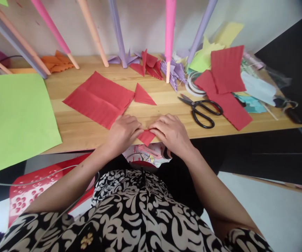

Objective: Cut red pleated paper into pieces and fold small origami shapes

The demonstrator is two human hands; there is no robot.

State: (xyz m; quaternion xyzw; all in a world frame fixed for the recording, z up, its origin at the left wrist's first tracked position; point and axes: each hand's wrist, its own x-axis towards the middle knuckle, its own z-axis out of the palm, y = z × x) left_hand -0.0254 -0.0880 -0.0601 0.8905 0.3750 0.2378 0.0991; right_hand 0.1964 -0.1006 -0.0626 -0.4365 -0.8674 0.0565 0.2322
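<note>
Between my two hands, at the front edge of the wooden table, lies a small folded piece of red paper (147,137). My left hand (125,130) pinches its left side and my right hand (170,132) its right side; the fingers of both are closed and cover much of the paper. Just beyond my left hand rests a large creased red sheet (98,99). A folded red paper triangle (143,96) sits at its right corner. Black-handled scissors (202,109), blades apart, lie to the right of my right hand.
A big green sheet (16,119) overhangs the table's left front edge. Rolled paper tubes, one pink (170,31), lean against the wall. Folded purple paper (176,70) and orange paper (57,63) lie along the back. Red strips (230,70) and a tape roll (194,85) are at right.
</note>
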